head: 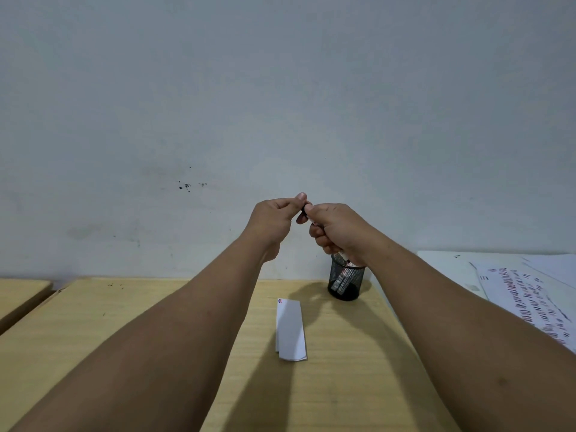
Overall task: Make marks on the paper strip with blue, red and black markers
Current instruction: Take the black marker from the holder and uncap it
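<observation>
Head view shows a pale, scuffed wall (280, 88) filling the upper half, with a few dark specks left of centre. Below it lies a light wooden bench (156, 322), and a second wooden surface (18, 294) sits just beside it at the far left, split from it by a dark gap. At the right edge a white surface (445, 269) carries several sheets of paper (523, 300) covered with rows of short red, blue and black strokes.

Two bare forearms reach forward from the lower corners and meet above the far side of the bench. The right hand (338, 232) is clamped around the barrel of a marker (311, 220), which runs through the fist; its white lower end shows under the hand, just above the pen cup. The left hand (274, 221) is closed with thumb and fingers pinched on the marker's dark upper end, where the two hands touch. Whether that dark end is a cap or the tip cannot be told, nor the marker's colour.

A black mesh pen cup (344, 280) stands upright on the bench near the wall, under the right hand, holding at least one more white-barrelled marker. The paper strip (290, 328) lies flat on the bench between the forearms, nearer than the cup and apart from it, its long side running away from the viewer. Small red and blue marks sit at its far left corner, and its near end looks folded.
</observation>
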